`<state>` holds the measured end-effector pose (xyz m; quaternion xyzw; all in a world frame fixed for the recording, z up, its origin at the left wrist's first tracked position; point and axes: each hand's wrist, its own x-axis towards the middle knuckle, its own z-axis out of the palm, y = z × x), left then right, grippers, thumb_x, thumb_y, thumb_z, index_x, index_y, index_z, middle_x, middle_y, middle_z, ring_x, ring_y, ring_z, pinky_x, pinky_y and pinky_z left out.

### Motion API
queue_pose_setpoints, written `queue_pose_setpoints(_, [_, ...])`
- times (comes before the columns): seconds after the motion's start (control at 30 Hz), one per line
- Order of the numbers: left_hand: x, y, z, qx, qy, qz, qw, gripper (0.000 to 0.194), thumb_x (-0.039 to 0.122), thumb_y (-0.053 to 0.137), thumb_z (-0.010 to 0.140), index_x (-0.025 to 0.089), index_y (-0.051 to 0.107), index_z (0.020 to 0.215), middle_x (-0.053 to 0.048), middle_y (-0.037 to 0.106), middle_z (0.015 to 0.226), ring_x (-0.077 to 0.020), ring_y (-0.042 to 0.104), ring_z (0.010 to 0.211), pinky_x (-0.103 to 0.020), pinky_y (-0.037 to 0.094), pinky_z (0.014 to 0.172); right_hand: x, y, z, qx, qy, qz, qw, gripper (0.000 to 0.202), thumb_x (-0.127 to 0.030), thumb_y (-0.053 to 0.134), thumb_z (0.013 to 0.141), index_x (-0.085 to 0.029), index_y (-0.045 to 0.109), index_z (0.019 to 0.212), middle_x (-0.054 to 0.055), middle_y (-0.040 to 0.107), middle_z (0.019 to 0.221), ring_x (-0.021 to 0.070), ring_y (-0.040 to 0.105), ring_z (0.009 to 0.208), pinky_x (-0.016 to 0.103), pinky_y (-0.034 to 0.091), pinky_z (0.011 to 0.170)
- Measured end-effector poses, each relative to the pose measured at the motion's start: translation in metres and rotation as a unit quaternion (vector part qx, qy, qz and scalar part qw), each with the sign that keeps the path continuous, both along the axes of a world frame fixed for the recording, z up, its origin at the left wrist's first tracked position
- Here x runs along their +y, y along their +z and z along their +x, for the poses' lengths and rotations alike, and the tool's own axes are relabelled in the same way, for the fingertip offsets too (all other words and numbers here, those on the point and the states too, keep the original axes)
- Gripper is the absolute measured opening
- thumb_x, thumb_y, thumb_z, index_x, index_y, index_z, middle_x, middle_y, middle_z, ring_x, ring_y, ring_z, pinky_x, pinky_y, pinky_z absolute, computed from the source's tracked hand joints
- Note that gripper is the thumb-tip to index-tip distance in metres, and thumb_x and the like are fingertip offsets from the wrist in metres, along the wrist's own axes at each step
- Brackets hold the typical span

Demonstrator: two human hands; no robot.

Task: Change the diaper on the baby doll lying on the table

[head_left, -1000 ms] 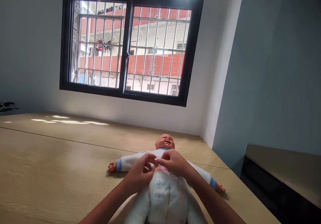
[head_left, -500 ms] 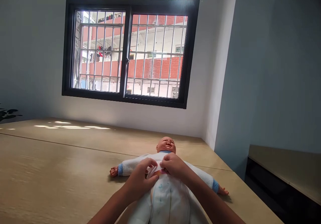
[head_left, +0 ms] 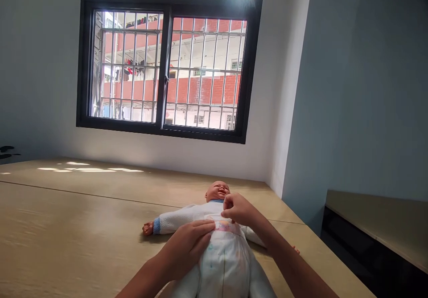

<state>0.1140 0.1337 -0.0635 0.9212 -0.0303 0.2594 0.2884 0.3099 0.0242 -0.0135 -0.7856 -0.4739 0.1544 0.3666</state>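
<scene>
A baby doll lies on its back on the wooden table, wearing a white top with blue cuffs. Around its waist and lower body is a white diaper with a coloured, patterned band at the front. My left hand rests with its fingers out flat on the left side of the band. Above the band's right side, near the doll's chin, my right hand is closed with fingers curled; whatever may be in them is hidden. My right forearm covers part of the doll's arm.
The wooden table has a seam running across it. Behind it are a wall and a barred window. A dark-sided, wood-topped surface stands at the right, and leaves show at the far left.
My right hand has risen from the diaper band toward the doll's chin. My left hand has gone from pinching at the band to lying flat on it. The view has shifted slightly.
</scene>
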Motion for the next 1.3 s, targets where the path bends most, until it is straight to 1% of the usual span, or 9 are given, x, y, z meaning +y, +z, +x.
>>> queue_pose_setpoints(0.13, [-0.002, -0.001, -0.001, 0.015, 0.028, 0.006, 0.999, 0.044, 0.045, 0.042, 0.102, 0.025, 0.064, 0.135, -0.004, 0.063, 0.14, -0.0266, 0.058, 0.128, -0.033, 0.043, 0.112, -0.016, 0.014, 0.018, 0.034, 0.067, -0.032, 0.997, 0.005, -0.017, 0.065, 0.063, -0.017, 0.061, 0.066, -0.004, 0.057, 0.052, 0.0123, 0.057, 0.051, 0.021, 0.041, 0.046])
queue_pose_setpoints(0.27, [-0.012, 0.012, -0.002, 0.039, -0.05, 0.012, 0.998, 0.041, 0.041, 0.037, 0.104, 0.026, 0.071, 0.12, -0.003, 0.072, 0.121, -0.0228, 0.065, 0.111, -0.03, 0.047, 0.103, -0.012, -0.004, 0.016, 0.036, 0.113, -0.149, 0.982, 0.006, -0.013, 0.066, 0.061, -0.016, 0.069, 0.065, -0.003, 0.06, 0.05, 0.0111, 0.057, 0.049, 0.019, 0.042, 0.047])
queue_pose_setpoints(0.43, [-0.015, 0.012, 0.005, 0.042, -0.073, -0.046, 0.995, 0.037, 0.037, 0.042, 0.101, 0.026, 0.072, 0.119, -0.003, 0.071, 0.123, -0.0234, 0.063, 0.114, -0.028, 0.044, 0.102, 0.0, -0.023, 0.015, 0.045, 0.106, -0.182, 0.976, 0.007, -0.009, 0.065, 0.061, -0.016, 0.067, 0.061, -0.005, 0.058, 0.046, 0.0104, 0.055, 0.046, 0.018, 0.043, 0.046])
queue_pose_setpoints(0.5, [-0.006, 0.002, 0.01, 0.018, -0.03, -0.076, 0.996, 0.036, 0.035, 0.042, 0.099, 0.022, 0.075, 0.106, -0.004, 0.075, 0.108, -0.0226, 0.065, 0.102, -0.028, 0.048, 0.092, -0.001, -0.021, 0.017, 0.059, 0.11, -0.177, 0.976, 0.006, -0.01, 0.066, 0.062, -0.016, 0.067, 0.063, -0.005, 0.059, 0.047, 0.0098, 0.055, 0.047, 0.018, 0.044, 0.047])
queue_pose_setpoints(0.67, [0.032, -0.024, 0.022, -0.059, 0.204, -0.118, 0.97, 0.021, 0.023, 0.047, 0.082, 0.018, 0.067, 0.081, -0.002, 0.07, 0.077, -0.0182, 0.061, 0.073, -0.027, 0.045, 0.069, -0.006, -0.015, 0.017, 0.111, 0.106, -0.17, 0.973, 0.006, -0.01, 0.066, 0.062, -0.016, 0.065, 0.063, -0.005, 0.058, 0.047, 0.0093, 0.055, 0.046, 0.018, 0.047, 0.048])
queue_pose_setpoints(0.8, [0.047, -0.033, 0.026, -0.03, 0.213, -0.186, 0.959, 0.02, 0.027, 0.05, 0.077, 0.017, 0.066, 0.079, -0.002, 0.068, 0.074, -0.0177, 0.061, 0.07, -0.027, 0.044, 0.065, -0.009, -0.015, 0.012, 0.104, 0.11, -0.16, 0.975, 0.007, -0.009, 0.063, 0.063, -0.016, 0.064, 0.063, -0.005, 0.059, 0.048, 0.009, 0.054, 0.045, 0.018, 0.045, 0.047])
queue_pose_setpoints(0.9, [0.043, -0.035, 0.028, -0.006, 0.168, -0.197, 0.966, 0.027, 0.034, 0.053, 0.08, 0.016, 0.071, 0.091, -0.005, 0.071, 0.085, -0.0199, 0.064, 0.079, -0.029, 0.048, 0.071, -0.01, -0.014, 0.01, 0.09, 0.113, -0.163, 0.976, 0.007, -0.009, 0.062, 0.064, -0.017, 0.063, 0.063, -0.005, 0.058, 0.048, 0.0091, 0.054, 0.045, 0.018, 0.044, 0.047])
queue_pose_setpoints(1.1, [0.04, -0.04, 0.027, 0.023, 0.142, -0.122, 0.982, 0.044, 0.034, 0.05, 0.089, 0.016, 0.07, 0.124, -0.01, 0.066, 0.111, -0.0215, 0.061, 0.097, -0.034, 0.048, 0.092, -0.011, -0.011, 0.009, 0.091, 0.119, -0.164, 0.975, 0.006, -0.011, 0.062, 0.064, -0.016, 0.062, 0.064, -0.006, 0.057, 0.049, 0.0086, 0.053, 0.046, 0.017, 0.043, 0.047])
queue_pose_setpoints(1.3, [0.041, -0.043, 0.027, 0.025, 0.134, -0.076, 0.988, 0.044, 0.031, 0.045, 0.093, 0.017, 0.067, 0.129, -0.012, 0.064, 0.116, -0.0241, 0.057, 0.112, -0.039, 0.043, 0.104, -0.009, -0.018, 0.016, 0.086, 0.125, -0.158, 0.976, 0.005, -0.011, 0.062, 0.063, -0.016, 0.064, 0.065, -0.005, 0.058, 0.05, 0.0088, 0.053, 0.045, 0.018, 0.043, 0.046])
